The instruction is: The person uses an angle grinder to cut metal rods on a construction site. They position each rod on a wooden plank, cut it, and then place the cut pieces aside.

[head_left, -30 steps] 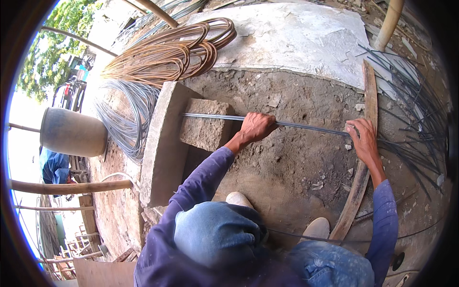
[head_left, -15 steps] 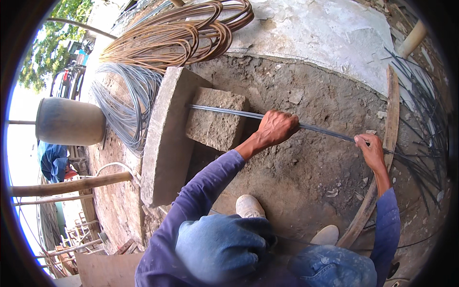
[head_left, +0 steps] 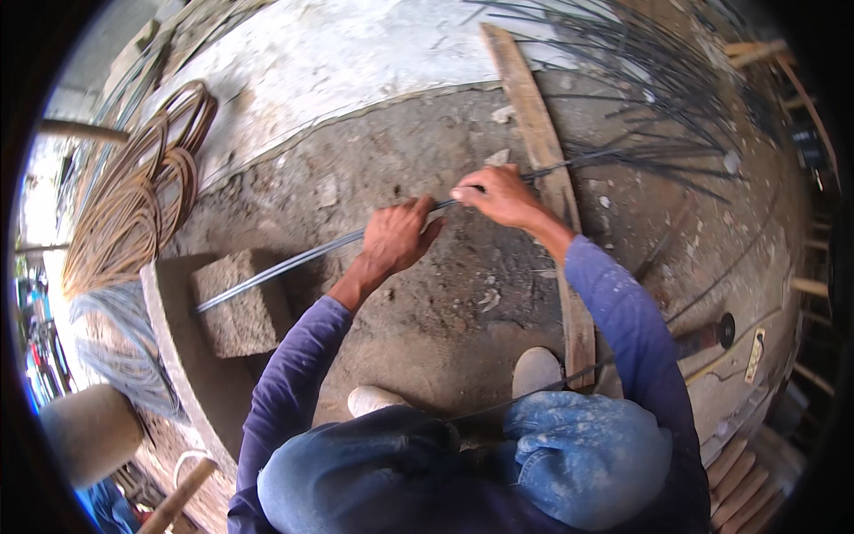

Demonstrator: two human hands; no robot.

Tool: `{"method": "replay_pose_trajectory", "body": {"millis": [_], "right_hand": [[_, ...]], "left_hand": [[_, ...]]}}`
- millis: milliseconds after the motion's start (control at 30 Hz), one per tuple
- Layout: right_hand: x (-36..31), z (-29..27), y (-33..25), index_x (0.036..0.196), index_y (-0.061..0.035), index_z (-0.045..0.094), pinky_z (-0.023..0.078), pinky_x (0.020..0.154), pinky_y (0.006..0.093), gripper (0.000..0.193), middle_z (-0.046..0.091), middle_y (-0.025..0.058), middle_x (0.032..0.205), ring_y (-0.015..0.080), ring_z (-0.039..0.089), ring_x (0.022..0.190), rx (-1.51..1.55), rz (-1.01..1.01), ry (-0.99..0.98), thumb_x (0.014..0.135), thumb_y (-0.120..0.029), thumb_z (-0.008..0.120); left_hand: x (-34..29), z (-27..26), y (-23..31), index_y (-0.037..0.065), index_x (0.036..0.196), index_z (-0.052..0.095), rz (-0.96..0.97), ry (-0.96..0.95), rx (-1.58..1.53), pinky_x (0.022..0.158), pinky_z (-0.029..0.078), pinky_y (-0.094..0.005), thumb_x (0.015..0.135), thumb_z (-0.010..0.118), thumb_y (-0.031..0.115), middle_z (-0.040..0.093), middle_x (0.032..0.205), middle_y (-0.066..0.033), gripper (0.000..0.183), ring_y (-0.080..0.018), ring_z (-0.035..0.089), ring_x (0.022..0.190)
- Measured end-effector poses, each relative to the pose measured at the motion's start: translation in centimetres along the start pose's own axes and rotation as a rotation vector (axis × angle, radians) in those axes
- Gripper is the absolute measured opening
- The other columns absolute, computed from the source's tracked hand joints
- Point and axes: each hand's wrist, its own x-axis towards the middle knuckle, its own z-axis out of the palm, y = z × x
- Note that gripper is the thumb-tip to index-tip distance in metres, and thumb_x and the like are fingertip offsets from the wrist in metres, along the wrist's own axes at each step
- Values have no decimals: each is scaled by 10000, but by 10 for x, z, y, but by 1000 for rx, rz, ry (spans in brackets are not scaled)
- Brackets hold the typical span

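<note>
Thin grey steel rods (head_left: pixel 302 258) run in a narrow bundle from a rough concrete block (head_left: pixel 233 307) on the left, rising to the right. My left hand (head_left: pixel 398 236) is closed over the middle of the bundle, its thumb showing on the near side. Farther right, my right hand (head_left: pixel 505 198) pinches the same rods between thumb and fingers, close to a wooden board (head_left: pixel 543 133). The rods' left end lies across the top of the block, beside an upright concrete slab (head_left: pixel 182 343). Past my right hand, the bundle crosses the board.
Many dark loose rods (head_left: pixel 640 89) lie scattered at the far right. Rusty rod coils (head_left: pixel 133 205), grey wire coils (head_left: pixel 116 334) and a barrel (head_left: pixel 92 432) stand left. A power strip (head_left: pixel 755 356) lies at right. My shoes (head_left: pixel 537 369) are on the dirt below.
The view has swung right, showing more of the loose rods. My right hand has come closer to my left along the bundle; both still hold the rods.
</note>
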Motion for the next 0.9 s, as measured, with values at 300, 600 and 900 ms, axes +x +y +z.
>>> {"method": "replay_pose_trajectory", "body": {"millis": [300, 600, 900], "right_hand": [[-50, 16, -18, 1260, -81, 759, 469, 1065, 482, 369, 756, 144, 1248, 329, 706, 1141, 118, -93, 608, 991, -328, 817], [-300, -42, 99, 1312, -73, 720, 488, 1072, 445, 403, 654, 134, 1289, 304, 623, 1223, 71, 645, 1361, 992, -291, 830], [-509, -63, 224, 1467, 26, 508, 532, 1056, 589, 980, 640, 259, 1379, 405, 637, 1288, -180, 1937, 1439, 849, -644, 868]], "left_hand": [[3, 12, 3, 112, 1011, 634, -82, 134, 218, 650, 573, -505, 1061, 666, 568, 737, 815, -157, 459, -386, 746, 740], [2, 18, 3, 78, 983, 598, -11, 218, 152, 658, 539, -501, 1079, 681, 501, 699, 801, -149, 441, -407, 713, 723], [0, 0, 10, 81, 1053, 697, -51, 127, 88, 736, 569, -509, 1071, 644, 576, 763, 864, -153, 498, -396, 751, 790]]}}
